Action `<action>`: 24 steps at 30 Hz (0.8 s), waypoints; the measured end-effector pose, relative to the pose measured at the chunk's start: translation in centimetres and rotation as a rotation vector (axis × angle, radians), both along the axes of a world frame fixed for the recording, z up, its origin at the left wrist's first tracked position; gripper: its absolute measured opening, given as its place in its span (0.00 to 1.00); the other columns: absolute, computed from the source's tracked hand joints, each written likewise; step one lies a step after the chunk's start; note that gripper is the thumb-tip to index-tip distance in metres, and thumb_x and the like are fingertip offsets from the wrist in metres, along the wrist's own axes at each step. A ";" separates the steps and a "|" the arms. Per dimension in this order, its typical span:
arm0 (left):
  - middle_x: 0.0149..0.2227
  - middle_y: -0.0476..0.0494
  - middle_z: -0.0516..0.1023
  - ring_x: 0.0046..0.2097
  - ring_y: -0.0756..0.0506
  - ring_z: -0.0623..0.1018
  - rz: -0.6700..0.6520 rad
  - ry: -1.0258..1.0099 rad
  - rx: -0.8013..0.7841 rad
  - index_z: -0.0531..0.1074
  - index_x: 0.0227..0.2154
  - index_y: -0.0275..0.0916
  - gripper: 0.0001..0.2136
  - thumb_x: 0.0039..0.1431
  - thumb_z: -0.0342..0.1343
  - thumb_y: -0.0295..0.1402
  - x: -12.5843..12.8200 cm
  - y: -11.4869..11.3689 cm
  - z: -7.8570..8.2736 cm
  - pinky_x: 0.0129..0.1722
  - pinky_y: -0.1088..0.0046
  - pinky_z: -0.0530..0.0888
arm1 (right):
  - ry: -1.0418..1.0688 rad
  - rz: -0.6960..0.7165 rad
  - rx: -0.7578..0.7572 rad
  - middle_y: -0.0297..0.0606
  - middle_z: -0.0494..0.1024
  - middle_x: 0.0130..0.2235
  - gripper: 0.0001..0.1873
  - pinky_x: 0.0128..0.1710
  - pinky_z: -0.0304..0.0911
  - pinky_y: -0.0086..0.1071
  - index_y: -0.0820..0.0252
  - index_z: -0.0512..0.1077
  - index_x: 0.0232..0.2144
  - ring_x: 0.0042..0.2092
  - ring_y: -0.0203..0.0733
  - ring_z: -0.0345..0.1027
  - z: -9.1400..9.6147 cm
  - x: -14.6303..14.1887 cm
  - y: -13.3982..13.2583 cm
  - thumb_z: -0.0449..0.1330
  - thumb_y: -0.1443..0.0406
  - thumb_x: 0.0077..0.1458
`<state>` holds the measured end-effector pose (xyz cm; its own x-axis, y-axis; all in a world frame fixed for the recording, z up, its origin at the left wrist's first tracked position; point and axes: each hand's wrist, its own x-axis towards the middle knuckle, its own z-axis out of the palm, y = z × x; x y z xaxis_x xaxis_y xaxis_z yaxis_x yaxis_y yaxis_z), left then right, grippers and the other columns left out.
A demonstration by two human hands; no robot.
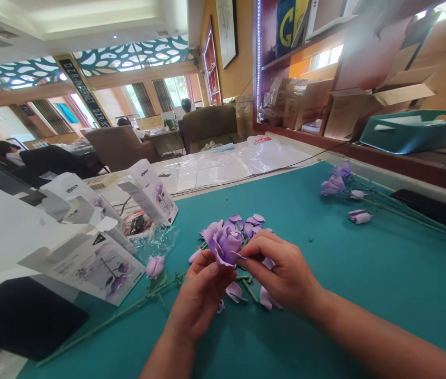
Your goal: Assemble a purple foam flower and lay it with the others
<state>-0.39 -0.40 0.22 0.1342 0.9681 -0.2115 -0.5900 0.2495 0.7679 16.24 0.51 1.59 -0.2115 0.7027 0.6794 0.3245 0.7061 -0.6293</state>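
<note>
Lilac foam rose head [226, 246] sits clamped between both hands, nearer the left hand [201, 297], whose fingers [210, 268] press together under it. The right hand [281, 271] comes in from the right, its fingertips [251, 253] pinching the bloom's near edge. The bloom's axis seems tilted, its base hidden. Loose petals [246, 223] lie just beyond on the teal desk [365, 295], near a budded stem [155, 266].
</note>
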 end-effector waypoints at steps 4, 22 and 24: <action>0.32 0.49 0.80 0.33 0.49 0.78 0.054 0.021 0.023 0.75 0.32 0.39 0.16 0.37 0.71 0.30 0.2 0.0 -0.1 0.37 0.72 0.76 | -0.006 -0.006 0.004 0.35 0.73 0.28 0.04 0.29 0.61 0.30 0.58 0.70 0.29 0.29 0.36 0.65 -0.1 0.0 0.1 0.57 0.68 0.57; 0.32 0.51 0.78 0.36 0.50 0.77 0.135 0.096 0.152 0.75 0.31 0.40 0.12 0.42 0.69 0.30 0.7 -0.3 -0.4 0.40 0.74 0.74 | -0.010 -0.030 0.007 0.32 0.71 0.26 0.04 0.27 0.58 0.27 0.58 0.69 0.28 0.28 0.34 0.62 -0.3 -0.2 0.0 0.58 0.70 0.55; 0.32 0.50 0.78 0.36 0.50 0.76 0.136 0.110 0.169 0.75 0.30 0.39 0.12 0.42 0.70 0.31 0.7 -0.3 -0.4 0.40 0.74 0.74 | -0.009 -0.027 0.008 0.32 0.71 0.26 0.04 0.27 0.58 0.27 0.58 0.69 0.28 0.28 0.34 0.63 -0.4 -0.3 0.0 0.58 0.70 0.55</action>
